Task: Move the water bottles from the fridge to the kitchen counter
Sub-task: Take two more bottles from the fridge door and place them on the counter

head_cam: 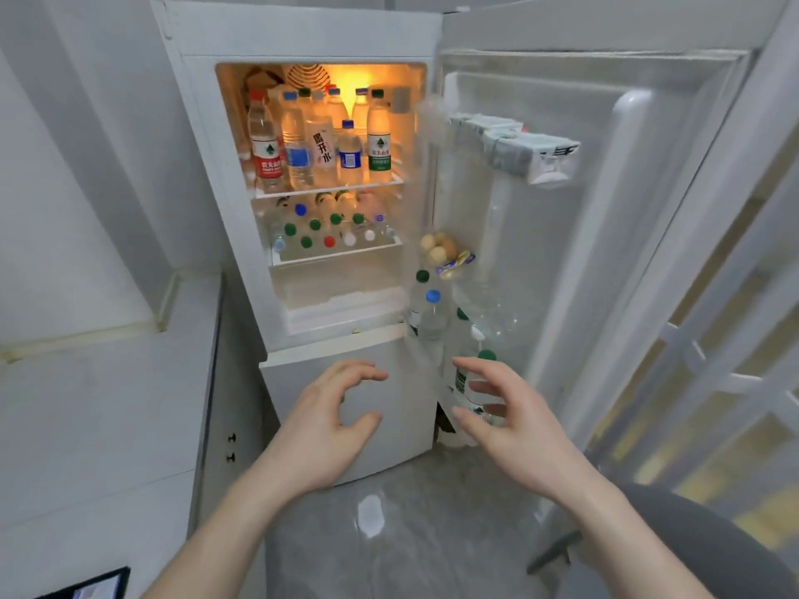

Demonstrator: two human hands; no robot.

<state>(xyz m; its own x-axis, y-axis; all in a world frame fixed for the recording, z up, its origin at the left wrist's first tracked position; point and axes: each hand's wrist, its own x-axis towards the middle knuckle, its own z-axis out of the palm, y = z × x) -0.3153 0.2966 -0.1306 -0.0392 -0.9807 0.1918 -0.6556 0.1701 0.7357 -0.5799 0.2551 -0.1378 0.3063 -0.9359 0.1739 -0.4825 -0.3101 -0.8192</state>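
Bottles (pixel 320 149) filling lit shelf, upper centre: likely heavy, slick; gripping mid-body. Left hand (pixel 322 421), right hand (pixel 501 408) hovering, fingers spread, empty.

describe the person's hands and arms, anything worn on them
Both arms are bare as far as the frame shows: no sleeves, gloves, watch, rings or bracelets visible on the left hand or the right hand. Nails look short and unpainted. No markings or tattoos show on either forearm.

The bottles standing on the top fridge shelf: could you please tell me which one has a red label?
The leftmost bottle on the top shelf, red cap and red label. Its neighbours carry blue, white or green labels.
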